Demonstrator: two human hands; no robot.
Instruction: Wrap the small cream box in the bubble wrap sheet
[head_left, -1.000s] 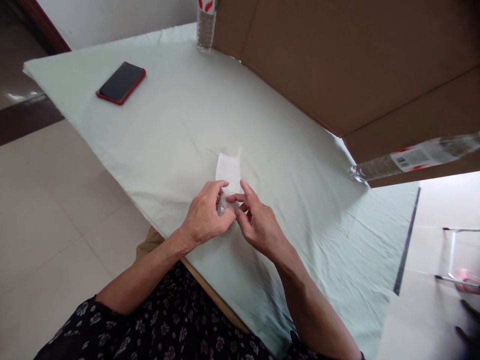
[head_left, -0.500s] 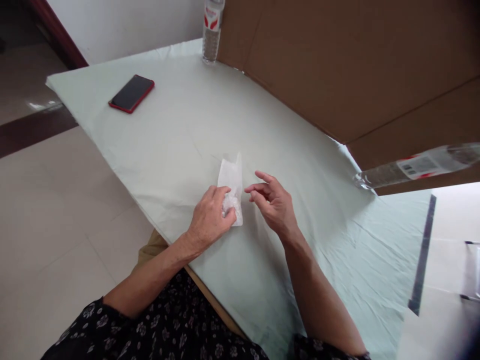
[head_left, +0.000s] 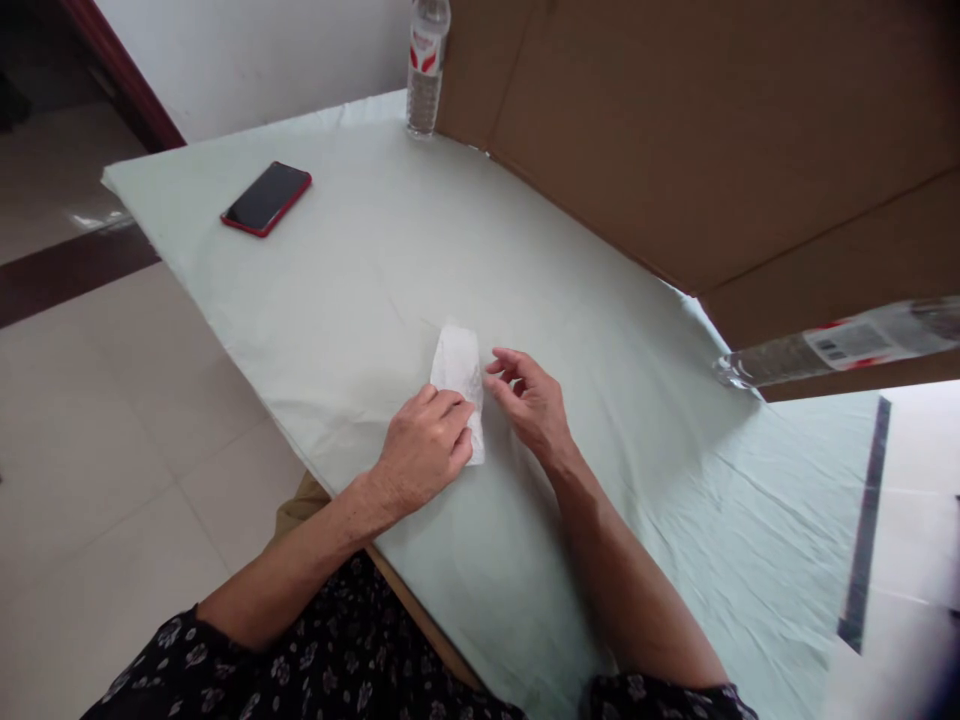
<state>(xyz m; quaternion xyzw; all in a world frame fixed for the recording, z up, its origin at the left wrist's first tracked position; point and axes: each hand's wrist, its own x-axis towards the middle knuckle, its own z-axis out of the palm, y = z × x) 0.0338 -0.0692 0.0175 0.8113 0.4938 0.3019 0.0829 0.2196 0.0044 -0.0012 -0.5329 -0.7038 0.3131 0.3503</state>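
And here's the white strip (head_left: 456,362), lying on the cloth-covered worktop (head_left: 360,260), right in front of the person, its long axis running away from the body, the far end leaning slightly left. The left hand (head_left: 421,440) is the nearer one: it's on the strip, closed over the left side of the near half, fingers curled together. The right hand (head_left: 536,408) sits just beside the strip's right edge, half open, fingers loosely bent, holding nothing; whether a fingertip brushes that edge, I can't tell.

Labels now! The bottle (head_left: 424,95) beside the cardboard (head_left: 637,130) wears a white label with red, leaf-like shapes; its small red lettering is too tiny to read. Over right, the second bottle (head_left: 855,345) shows a barcode between red patches. The red-cased phone (head_left: 266,198), far left, has a dark screen, no brand visible.
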